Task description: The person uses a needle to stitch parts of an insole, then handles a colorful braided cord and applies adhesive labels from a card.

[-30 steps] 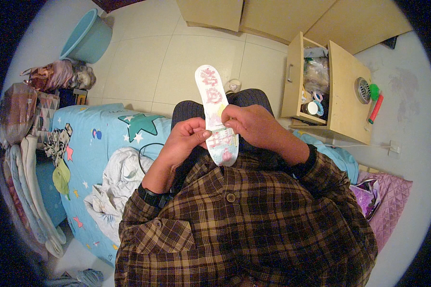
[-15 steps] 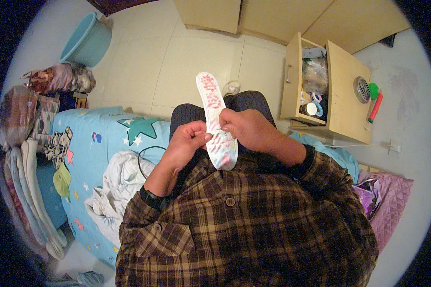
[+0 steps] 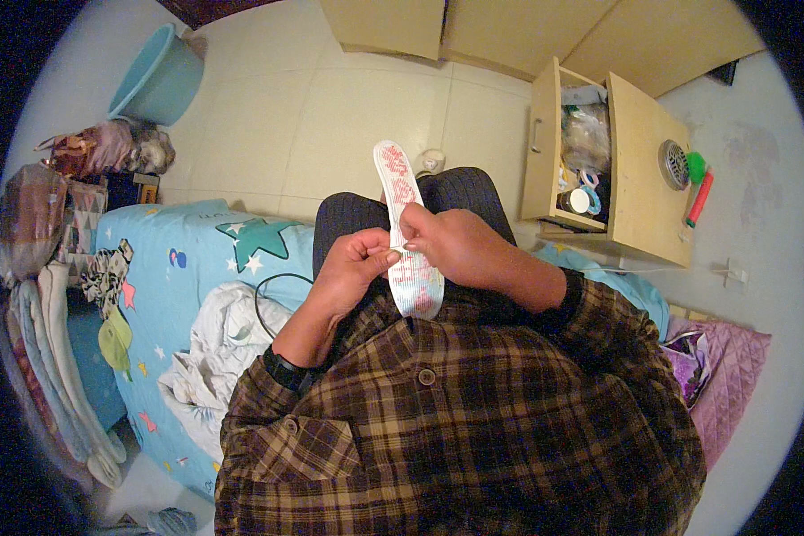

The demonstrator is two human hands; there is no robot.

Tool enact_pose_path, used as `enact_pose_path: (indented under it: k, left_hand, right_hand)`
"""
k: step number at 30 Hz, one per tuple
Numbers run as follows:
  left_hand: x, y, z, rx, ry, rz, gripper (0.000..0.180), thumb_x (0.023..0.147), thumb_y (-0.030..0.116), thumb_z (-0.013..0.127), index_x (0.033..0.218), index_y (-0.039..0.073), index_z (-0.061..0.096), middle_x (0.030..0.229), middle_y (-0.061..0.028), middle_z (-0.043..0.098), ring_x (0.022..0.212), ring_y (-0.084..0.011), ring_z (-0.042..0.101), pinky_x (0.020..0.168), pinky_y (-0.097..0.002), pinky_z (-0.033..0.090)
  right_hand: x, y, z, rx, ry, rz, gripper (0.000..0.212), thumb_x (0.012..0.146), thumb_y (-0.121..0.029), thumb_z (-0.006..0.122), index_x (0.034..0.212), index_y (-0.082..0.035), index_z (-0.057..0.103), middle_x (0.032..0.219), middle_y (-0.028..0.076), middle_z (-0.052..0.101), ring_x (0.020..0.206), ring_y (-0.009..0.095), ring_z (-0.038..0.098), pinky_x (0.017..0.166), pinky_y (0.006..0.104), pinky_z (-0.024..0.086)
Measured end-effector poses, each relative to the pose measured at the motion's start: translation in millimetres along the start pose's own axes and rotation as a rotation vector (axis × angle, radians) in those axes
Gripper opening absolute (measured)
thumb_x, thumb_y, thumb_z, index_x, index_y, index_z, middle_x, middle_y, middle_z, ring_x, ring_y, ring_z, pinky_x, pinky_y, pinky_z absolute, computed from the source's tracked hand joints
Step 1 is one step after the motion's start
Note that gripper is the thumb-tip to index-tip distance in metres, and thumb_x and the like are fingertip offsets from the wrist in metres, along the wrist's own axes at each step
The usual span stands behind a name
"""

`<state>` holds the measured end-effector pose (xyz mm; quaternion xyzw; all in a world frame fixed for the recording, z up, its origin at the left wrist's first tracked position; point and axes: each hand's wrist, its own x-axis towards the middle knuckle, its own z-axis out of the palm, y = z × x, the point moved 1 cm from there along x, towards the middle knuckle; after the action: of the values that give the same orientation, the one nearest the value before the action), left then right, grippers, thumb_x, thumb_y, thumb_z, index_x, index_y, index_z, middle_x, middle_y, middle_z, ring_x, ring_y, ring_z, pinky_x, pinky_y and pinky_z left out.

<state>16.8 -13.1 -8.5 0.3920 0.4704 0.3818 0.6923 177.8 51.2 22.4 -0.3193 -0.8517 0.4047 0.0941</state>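
A white insole [image 3: 418, 290] with red stitched patterns, bluish at its near end, is held over my lap, its far end pointing away from me. My left hand [image 3: 353, 268] is closed at its left edge, thumb and fingers pinched together by the middle. From the right, my right hand [image 3: 451, 243] lies closed across the insole's middle, thumb on top. The fingertips of both hands almost meet there. Any needle or thread between them is too small to make out, and the right fingers underneath are hidden.
To my left is a blue star-patterned bed [image 3: 201, 237] with a crumpled white cloth [image 3: 210, 348]. A wooden cabinet [image 3: 648, 179] with an opened, filled drawer [image 3: 545, 147] stands at the far right. A light blue basin [image 3: 165, 80] sits at the far left.
My right hand has shifted slightly left across the insole, bringing its fingertips closer to my left hand's. The insole's far end has moved a little right and nearer.
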Motion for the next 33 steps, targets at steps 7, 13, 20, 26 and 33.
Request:
enact_pose_path:
  k: [7, 13, 20, 26, 33]
  left_hand:
    - [2.5, -2.7, 5.5, 0.001, 0.027, -0.035, 0.011, 0.081, 0.011, 0.052, 0.088, 0.003, 0.055, 0.078, 0.0013, 0.056, 0.07, -0.0054, 0.049, 0.063, -0.0195, 0.04]
    - [3.0, -14.5, 6.9, -0.3, -0.063, -0.039, 0.016, 0.083, 0.014, 0.05, 0.096, 0.004, 0.049, 0.091, -0.0025, 0.054, 0.081, -0.0109, 0.053, 0.073, -0.0247, 0.044]
    - [8.5, -16.1, 15.8, -0.596, -0.076, -0.05, 0.02, 0.084, 0.019, 0.047, 0.096, 0.003, 0.046, 0.097, -0.0086, 0.053, 0.09, -0.02, 0.054, 0.08, -0.031, 0.044]
    - [8.3, -18.4, 10.3, -0.47, -0.134, -0.06, 0.016, 0.084, 0.018, 0.047, 0.093, 0.004, 0.047, 0.091, -0.0081, 0.055, 0.091, -0.0188, 0.054, 0.076, -0.0285, 0.045]
    - [5.9, -8.1, 7.3, -0.247, -0.065, -0.064, 0.012, 0.083, 0.017, 0.05, 0.086, 0.005, 0.051, 0.085, -0.0043, 0.056, 0.08, -0.0114, 0.053, 0.067, -0.0212, 0.042]
  right_hand:
    - [5.4, -10.7, 7.3, -0.378, -0.102, -0.055, 0.014, 0.08, -0.02, 0.04, 0.084, -0.007, 0.035, 0.061, 0.018, 0.054, 0.055, 0.036, 0.055, 0.047, 0.0429, 0.043]
    - [2.9, 3.5, 10.7, -0.1, -0.006, 0.003, 0.018, 0.08, -0.017, 0.041, 0.094, -0.007, 0.034, 0.068, 0.019, 0.055, 0.063, 0.037, 0.055, 0.053, 0.0437, 0.043]
    - [2.2, 5.6, 0.6, -0.083, 0.199, -0.033, 0.016, 0.077, -0.015, 0.047, 0.09, -0.006, 0.046, 0.082, 0.015, 0.053, 0.075, 0.033, 0.054, 0.061, 0.0381, 0.043]
    - [4.4, 3.2, -9.8, -0.063, 0.214, -0.33, 0.012, 0.073, -0.012, 0.051, 0.082, -0.004, 0.051, 0.08, 0.011, 0.051, 0.075, 0.029, 0.053, 0.063, 0.0342, 0.043]
    - [3.5, 7.4, -3.3, -0.037, 0.125, -0.14, 0.011, 0.074, -0.012, 0.051, 0.082, -0.005, 0.048, 0.078, 0.012, 0.049, 0.07, 0.03, 0.052, 0.059, 0.0363, 0.043]
